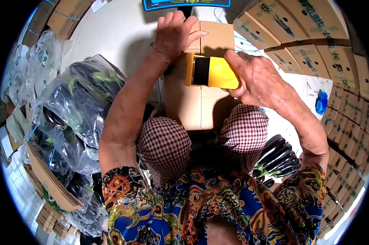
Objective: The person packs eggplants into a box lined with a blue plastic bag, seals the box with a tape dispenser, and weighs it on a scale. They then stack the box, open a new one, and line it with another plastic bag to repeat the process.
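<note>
A closed brown cardboard box (184,108) lies lengthwise between my knees, its centre seam running away from me. My left hand (174,34) grips the far end of the box, fingers curled at the far left edge and thumb stretched along the top flap (218,34). Wrapped from the right, my right hand (256,77) holds a yellow-and-black hand tool (223,73) over the middle of the box, across the seam. The tool's squared open end points left; its underside is hidden.
Plastic bags of eggplants (80,98) lie to my left, beside flat cardboard (50,175). Loose eggplants (276,157) lie near my right knee. Stacked printed cartons (311,53) line the right side. A blue bundle (321,102) lies on the floor, and a blue-edged panel (184,5) stands ahead.
</note>
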`<state>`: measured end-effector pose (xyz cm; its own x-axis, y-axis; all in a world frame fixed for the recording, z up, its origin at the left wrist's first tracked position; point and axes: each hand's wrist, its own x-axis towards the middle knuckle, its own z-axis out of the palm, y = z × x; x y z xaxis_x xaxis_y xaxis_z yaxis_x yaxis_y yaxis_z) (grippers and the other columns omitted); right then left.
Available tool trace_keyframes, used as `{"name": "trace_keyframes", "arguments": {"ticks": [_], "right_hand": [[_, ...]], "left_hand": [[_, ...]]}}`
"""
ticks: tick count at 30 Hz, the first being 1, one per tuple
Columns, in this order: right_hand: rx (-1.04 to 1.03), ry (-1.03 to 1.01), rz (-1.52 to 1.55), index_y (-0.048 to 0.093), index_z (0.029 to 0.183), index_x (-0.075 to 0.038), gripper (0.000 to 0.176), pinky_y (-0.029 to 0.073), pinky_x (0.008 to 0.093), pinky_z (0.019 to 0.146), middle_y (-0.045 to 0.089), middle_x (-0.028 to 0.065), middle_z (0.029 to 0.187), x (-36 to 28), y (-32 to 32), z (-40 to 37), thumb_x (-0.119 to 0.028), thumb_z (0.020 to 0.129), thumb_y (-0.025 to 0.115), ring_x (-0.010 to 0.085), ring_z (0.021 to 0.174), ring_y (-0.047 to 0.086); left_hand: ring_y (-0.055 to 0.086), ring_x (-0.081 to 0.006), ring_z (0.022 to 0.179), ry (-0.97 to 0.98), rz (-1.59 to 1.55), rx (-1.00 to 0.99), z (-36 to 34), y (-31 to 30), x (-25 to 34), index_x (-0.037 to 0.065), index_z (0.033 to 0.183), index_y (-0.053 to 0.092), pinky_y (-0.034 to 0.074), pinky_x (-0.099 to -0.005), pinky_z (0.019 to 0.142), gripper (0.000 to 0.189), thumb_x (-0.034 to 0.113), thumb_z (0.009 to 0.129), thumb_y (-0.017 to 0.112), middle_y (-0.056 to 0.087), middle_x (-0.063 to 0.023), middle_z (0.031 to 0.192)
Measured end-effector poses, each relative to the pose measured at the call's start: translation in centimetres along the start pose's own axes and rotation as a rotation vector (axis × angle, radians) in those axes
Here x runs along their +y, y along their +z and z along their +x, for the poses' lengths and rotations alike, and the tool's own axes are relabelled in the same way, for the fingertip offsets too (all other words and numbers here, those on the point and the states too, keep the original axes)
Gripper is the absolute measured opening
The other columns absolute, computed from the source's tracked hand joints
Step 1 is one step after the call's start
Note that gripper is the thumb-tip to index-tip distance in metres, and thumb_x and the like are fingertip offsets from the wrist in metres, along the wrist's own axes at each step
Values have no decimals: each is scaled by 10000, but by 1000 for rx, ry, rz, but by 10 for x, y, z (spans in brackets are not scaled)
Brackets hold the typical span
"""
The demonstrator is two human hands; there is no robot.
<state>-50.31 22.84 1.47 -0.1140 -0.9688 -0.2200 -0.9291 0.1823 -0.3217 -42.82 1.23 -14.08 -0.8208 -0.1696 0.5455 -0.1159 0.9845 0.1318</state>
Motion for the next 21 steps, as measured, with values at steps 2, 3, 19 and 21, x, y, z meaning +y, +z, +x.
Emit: {"name": "trace_keyframes", "arguments": {"ticks": [2, 3, 19, 21], "right_hand": [[-10, 12, 4, 418, 963, 3, 375, 529, 462, 587, 582, 182, 706, 6, 1, -6, -65, 649, 613, 392, 676, 634], [27, -28, -22, 420, 952, -11, 346, 528, 448, 558, 574, 168, 690, 11, 3, -10, -61, 653, 588, 378, 589, 613], [78, 145, 262, 436, 1085, -102, 437, 563, 415, 755, 631, 169, 934, 133, 96, -91, -335, 811, 683, 341, 861, 663], [93, 164, 307, 426, 1090, -83, 462, 558, 418, 744, 618, 186, 927, 134, 116, -85, -363, 819, 673, 346, 851, 658]], "left_hand": [[558, -222, 770, -1, -18, 7, 1, -1, 3, 120, 1034, 655, 423, -378, 666, 478, 495, 744, 714, 547, -71, 829], [560, -222, 772, -2, -26, 8, 2, -1, 4, 119, 1034, 657, 426, -379, 671, 477, 489, 740, 721, 547, -70, 829], [582, -289, 944, -19, -292, 54, -3, 3, -7, 128, 1152, 614, 443, -428, 843, 432, 429, 844, 652, 603, -110, 990], [557, -313, 1041, -342, -526, 136, -23, -3, -9, 115, 1180, 587, 435, -431, 900, 435, 394, 852, 647, 590, -129, 1114]]}}
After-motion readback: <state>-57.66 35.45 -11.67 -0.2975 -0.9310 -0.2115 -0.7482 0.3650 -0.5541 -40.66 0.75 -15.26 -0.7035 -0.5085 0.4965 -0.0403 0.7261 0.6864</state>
